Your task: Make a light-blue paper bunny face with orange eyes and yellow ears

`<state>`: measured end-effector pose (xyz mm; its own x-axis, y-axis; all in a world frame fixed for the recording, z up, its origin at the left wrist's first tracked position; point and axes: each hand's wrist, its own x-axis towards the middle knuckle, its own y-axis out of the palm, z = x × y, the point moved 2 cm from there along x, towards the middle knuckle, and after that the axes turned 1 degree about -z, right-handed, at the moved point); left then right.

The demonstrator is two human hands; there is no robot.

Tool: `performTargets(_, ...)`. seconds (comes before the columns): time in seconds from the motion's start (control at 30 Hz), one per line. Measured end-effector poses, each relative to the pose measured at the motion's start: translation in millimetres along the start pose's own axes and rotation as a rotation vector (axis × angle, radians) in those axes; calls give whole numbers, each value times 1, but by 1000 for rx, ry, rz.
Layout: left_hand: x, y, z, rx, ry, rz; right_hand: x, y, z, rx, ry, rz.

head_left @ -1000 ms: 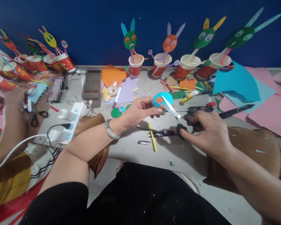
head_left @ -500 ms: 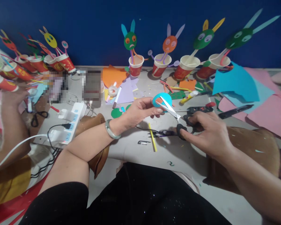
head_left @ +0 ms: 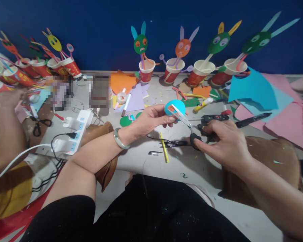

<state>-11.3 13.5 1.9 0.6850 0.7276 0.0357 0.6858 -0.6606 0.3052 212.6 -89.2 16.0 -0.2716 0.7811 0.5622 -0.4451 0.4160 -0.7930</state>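
**A:** so what's lined up along the blue wall at 12 o'clock?

**B:** four paper cups with bunny-eared paper faces stuck in them. More red cups are leaning over at 10.

**A:** and the rest?

**B:** white power strip at 9, plugs in it. Orange sheet at 11, big blue sheet over pink paper at 2. Yellow straw lying flat near the middle.

Left arm: enters from the lower left, forearm bare, angled up and to the right, wrist slightly bent. Left hand: raised, palm turned rightward, thumb and fingertips pinched on a blue paper disc. Right arm: enters from the lower right corner, forearm bare, angled up and to the left. Right hand: back uppermost, thumb and fingers hooked through the handles of the scissors, gripping them. The hands are near each other, not touching.
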Motion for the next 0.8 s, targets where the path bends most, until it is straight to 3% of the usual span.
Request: performTargets(0.8, 0, 2, -4, -21, -27, 24, 3, -6, 3, -93, -96, 11)
